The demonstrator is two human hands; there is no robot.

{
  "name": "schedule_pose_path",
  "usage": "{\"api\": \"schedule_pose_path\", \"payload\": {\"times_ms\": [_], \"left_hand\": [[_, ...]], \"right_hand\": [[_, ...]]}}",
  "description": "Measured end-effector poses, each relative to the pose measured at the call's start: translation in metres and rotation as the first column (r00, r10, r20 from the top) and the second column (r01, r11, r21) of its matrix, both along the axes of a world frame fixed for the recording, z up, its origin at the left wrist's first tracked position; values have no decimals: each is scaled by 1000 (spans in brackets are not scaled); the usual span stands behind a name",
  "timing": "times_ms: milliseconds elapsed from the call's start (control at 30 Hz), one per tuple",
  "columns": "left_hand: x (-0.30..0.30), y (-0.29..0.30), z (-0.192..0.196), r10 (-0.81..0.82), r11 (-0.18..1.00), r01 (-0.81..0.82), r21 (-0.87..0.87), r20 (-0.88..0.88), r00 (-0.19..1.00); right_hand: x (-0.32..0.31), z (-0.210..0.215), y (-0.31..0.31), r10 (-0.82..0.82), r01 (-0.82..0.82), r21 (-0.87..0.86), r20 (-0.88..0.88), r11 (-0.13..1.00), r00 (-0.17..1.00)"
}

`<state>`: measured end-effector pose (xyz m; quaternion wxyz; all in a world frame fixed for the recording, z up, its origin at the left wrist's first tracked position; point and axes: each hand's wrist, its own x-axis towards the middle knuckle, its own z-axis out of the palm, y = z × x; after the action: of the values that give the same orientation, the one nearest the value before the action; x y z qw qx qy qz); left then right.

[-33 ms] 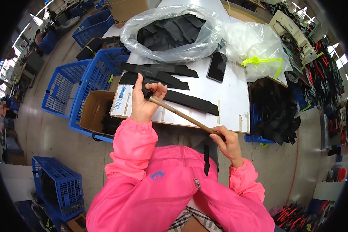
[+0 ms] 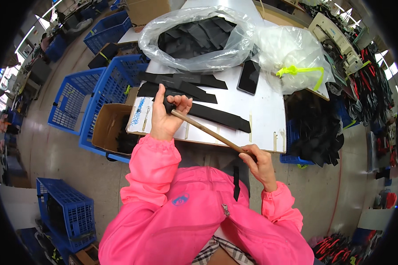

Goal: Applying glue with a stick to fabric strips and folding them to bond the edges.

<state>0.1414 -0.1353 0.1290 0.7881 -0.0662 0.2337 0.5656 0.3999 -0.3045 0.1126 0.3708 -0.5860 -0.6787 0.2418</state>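
My right hand (image 2: pixel 258 165) is closed round the lower right end of a thin wooden stick (image 2: pixel 208 132). The stick slants up and left to my left hand (image 2: pixel 168 117), which is palm up with thumb raised and fingers curled. Between that thumb and fingers is a bunched black fabric piece (image 2: pixel 168 106), touching or close to the stick's far end; exactly how they meet is hidden. Just beyond my hands, several flat black fabric strips (image 2: pixel 221 118) lie on the white table (image 2: pixel 265 119).
A clear plastic bag (image 2: pixel 197 64) full of black pieces stands at the table's back, beside a phone (image 2: pixel 248 77) and a tied bag (image 2: pixel 292 53). Blue crates (image 2: pixel 75 99) and a cardboard box (image 2: pixel 105 128) sit left. Black pieces fill a crate (image 2: pixel 298 159) at right.
The view has shifted very slightly. Both hands and the stick keep practically the same pose.
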Motion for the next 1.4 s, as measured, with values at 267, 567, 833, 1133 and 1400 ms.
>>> {"api": "schedule_pose_path", "payload": {"times_ms": [267,567,833,1133,1400], "left_hand": [[20,-24,3,350,809,-94,581,-347,870],[-20,-21,27,203,822,-54,566,-202,958],[-19,-28,16,236,832,24,555,-393,889],[-58,-37,34,16,820,304,485,-551,835],[-27,-35,32,251,817,85,570,-484,838]], "right_hand": [[-74,-4,-6,-57,-33,-228,-377,973,924],[-79,12,-1,-238,-476,-503,-825,721,512],[-109,17,5,-284,-507,-497,-852,704,440],[-78,12,20,121,-404,-337,-622,851,774],[-119,24,25,-70,-448,-420,-786,789,614]]}}
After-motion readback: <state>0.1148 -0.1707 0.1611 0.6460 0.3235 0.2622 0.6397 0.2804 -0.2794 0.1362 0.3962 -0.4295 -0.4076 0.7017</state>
